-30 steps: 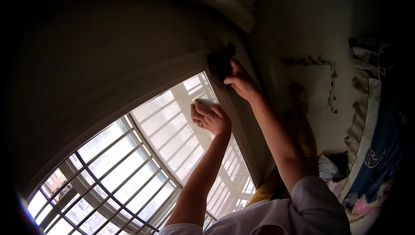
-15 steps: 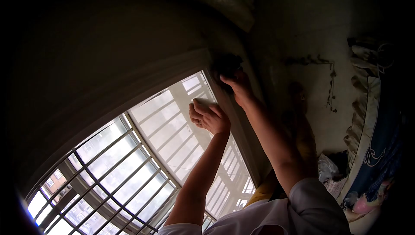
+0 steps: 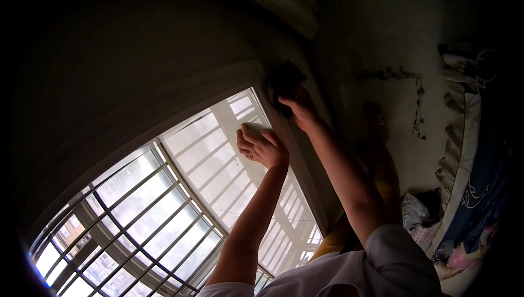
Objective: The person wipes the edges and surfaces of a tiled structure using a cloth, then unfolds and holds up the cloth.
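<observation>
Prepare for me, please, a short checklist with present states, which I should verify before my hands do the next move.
1. Right hand has hold of the dark thing: ok.
2. Light on the dark thing: not ok, it sits in deep shadow.
3. Left hand raised in front of the pane: ok.
4. Left hand's palm free: cannot tell, its palm side is hidden.
5. Clear bag away from both hands: ok, it lies well off to the right.
6. Firm footing: cannot tell, too dark below.
</observation>
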